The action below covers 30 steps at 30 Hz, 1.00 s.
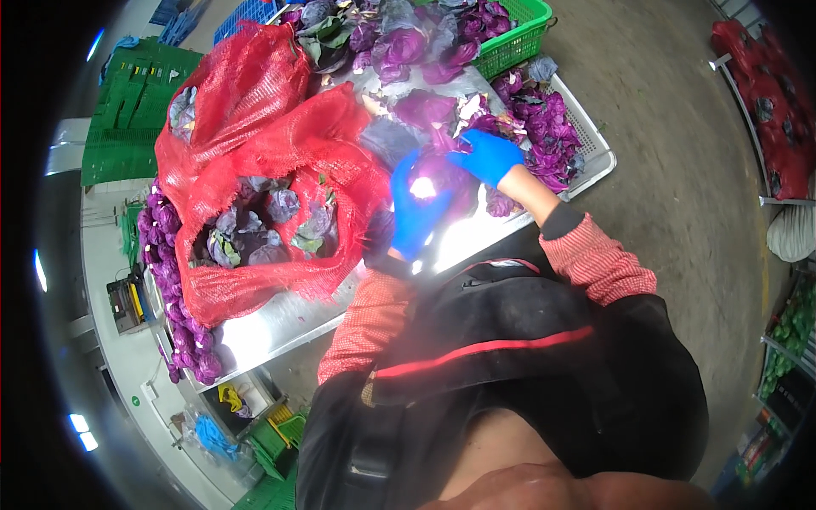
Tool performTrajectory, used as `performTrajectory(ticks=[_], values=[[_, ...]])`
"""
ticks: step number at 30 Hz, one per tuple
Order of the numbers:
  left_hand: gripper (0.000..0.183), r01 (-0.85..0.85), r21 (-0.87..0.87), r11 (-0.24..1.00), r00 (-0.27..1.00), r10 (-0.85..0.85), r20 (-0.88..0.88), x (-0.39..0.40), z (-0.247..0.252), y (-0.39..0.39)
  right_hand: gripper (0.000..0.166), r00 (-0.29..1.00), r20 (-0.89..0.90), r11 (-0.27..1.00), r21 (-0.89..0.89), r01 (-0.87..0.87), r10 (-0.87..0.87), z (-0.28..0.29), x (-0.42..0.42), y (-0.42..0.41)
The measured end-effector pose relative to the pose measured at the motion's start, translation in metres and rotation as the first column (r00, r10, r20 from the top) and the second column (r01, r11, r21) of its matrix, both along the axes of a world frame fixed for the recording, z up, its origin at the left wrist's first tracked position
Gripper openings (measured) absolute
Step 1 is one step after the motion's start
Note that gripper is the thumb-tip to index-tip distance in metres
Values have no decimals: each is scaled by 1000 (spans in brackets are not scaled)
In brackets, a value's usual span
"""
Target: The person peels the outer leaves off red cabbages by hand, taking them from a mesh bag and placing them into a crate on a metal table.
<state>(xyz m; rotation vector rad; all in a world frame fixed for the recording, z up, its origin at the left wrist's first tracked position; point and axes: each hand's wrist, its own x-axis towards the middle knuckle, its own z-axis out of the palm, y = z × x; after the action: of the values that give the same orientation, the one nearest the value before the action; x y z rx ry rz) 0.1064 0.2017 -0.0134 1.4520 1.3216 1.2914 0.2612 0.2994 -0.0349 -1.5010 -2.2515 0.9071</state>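
Observation:
My left hand (411, 210), in a blue glove, cups a glossy red cabbage head (449, 182) from its left and near side, just above the metal table. At the far right edge of that head, my gloved right hand (489, 156) is curled with purple leaf between thumb and fingers. Blur and glare hide whether a small tool is also in it. Loose outer cabbage leaves (424, 109) lie just beyond both hands. To the left, a red mesh sack (274, 277) gapes with several dull, unpeeled cabbages (282, 205) inside.
Another red mesh sack (248, 83) stands behind. Trimmed leaves fill a white crate (596, 150) at right; a green crate (513, 54) is beyond it. Peeled cabbages (182, 319) line the left end of the metal table (299, 319). Filled red sacks (768, 108) rest on a far-right rack.

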Motion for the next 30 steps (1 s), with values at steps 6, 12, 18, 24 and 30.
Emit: performTrajectory(ticks=[6, 12, 18, 24, 30], values=[[76, -147, -334, 931, 944, 232, 232, -11, 6, -30, 28, 983, 161, 995, -53, -83, 90, -12, 3, 6], [58, -1, -426, 904, 818, 246, 520, -30, 0, -38, 25, 989, 137, 996, 76, 48, -59, -56, 15, 14], [70, 214, -211, 954, 814, -55, 578, -57, 19, -42, 40, 980, 115, 975, 169, 141, -161, 15, 35, 33], [69, -1, -108, 994, 999, -4, -52, -36, 12, 1, 45, 927, -240, 943, 238, -232, 288, -18, 0, -2], [84, -244, -156, 957, 968, 231, -97, 13, 25, -4, 37, 904, -420, 981, -127, -145, 79, 1, 10, -32]])
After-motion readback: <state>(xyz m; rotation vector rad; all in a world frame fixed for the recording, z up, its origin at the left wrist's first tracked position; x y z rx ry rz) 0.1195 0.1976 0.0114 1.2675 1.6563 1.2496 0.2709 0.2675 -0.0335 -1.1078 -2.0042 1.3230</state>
